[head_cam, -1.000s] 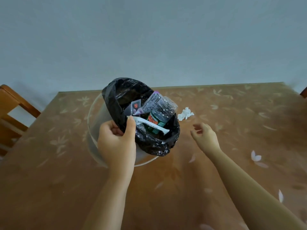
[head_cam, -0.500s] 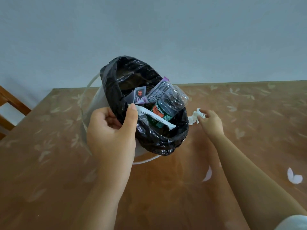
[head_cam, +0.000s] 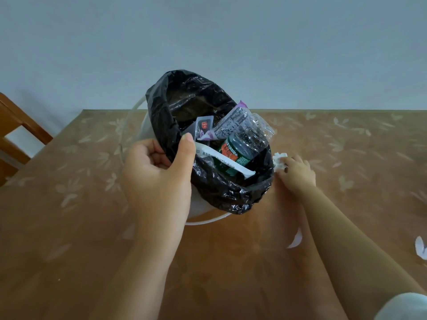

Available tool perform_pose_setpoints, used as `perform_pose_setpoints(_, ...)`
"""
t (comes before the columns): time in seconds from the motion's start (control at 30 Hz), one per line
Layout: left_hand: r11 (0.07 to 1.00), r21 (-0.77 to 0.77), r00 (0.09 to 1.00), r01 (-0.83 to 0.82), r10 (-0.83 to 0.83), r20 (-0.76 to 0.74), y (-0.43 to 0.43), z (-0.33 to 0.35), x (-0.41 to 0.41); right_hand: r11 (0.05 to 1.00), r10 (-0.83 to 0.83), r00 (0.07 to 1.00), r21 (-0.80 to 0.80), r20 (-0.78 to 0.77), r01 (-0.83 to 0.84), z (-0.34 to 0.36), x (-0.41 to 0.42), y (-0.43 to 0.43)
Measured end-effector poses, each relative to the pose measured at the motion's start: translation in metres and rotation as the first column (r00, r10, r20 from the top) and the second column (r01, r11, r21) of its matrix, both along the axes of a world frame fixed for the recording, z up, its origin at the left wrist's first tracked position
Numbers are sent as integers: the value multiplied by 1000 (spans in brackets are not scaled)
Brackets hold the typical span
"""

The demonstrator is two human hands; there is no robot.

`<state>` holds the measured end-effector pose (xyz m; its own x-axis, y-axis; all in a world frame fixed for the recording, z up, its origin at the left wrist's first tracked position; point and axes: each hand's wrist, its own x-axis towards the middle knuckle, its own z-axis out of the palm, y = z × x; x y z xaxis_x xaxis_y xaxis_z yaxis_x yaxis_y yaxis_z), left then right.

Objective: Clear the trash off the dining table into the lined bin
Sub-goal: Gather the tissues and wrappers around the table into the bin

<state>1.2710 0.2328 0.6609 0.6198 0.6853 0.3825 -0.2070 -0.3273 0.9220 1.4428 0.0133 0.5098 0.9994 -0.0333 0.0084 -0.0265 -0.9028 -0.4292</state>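
A white bin (head_cam: 203,210) lined with a black bag (head_cam: 231,195) is tilted toward me over the table. My left hand (head_cam: 159,172) grips its near rim, thumb inside the liner. Inside the liner lie a crushed clear plastic bottle (head_cam: 245,144) with a green and red label, a white wrapper (head_cam: 221,161), a purple-edged packet (head_cam: 228,125) and a small dark sachet (head_cam: 203,125). Just right of the bin, my right hand (head_cam: 297,173) closes its fingers on a crumpled white tissue (head_cam: 279,159) on the table.
The table wears a brown cloth with a pale leaf print (head_cam: 346,162). White scraps lie near my right forearm (head_cam: 295,241) and at the right edge (head_cam: 420,249). A wooden chair (head_cam: 16,135) stands at the far left. A plain wall runs behind the table.
My right hand reached forward to the white tissue beside the bin and closed on it. My left hand lifted and tilted the bin toward me, and the view moved closer.
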Motion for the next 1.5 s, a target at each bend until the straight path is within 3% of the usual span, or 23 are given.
perform_pose_setpoints(0.2,998,-61,1000,-4,5,4,5,7,-13,982,-50,997,187,57,38,-3,-28,7)
perform_pose_setpoints(0.3,998,-67,1000,0,0,-12,6,10,-24,934,-98,995,346,4,90,1,-50,2)
perform_pose_setpoints(0.5,989,-148,999,-17,12,-30,7,20,-51,870,-157,985,461,-77,175,27,-105,-9)
perform_pose_setpoints(0.6,982,-188,999,14,-21,-31,5,28,-66,792,-169,981,579,-94,192,44,-145,-4)
perform_pose_setpoints(0.83,975,-213,995,62,-76,-62,-4,45,-109,730,-383,920,637,82,247,100,-221,-7)
perform_pose_setpoints(0.97,968,-243,992,66,-91,-92,-8,50,-137,701,-417,887,692,199,174,146,-257,-9)
perform_pose_setpoints(1.2,910,-384,963,154,-225,-149,-5,65,-192,782,-192,941,623,280,-26,215,-328,20)
perform_pose_setpoints(1.5,794,-576,918,194,-354,-178,-1,68,-270,935,152,955,277,255,-223,271,-415,73)
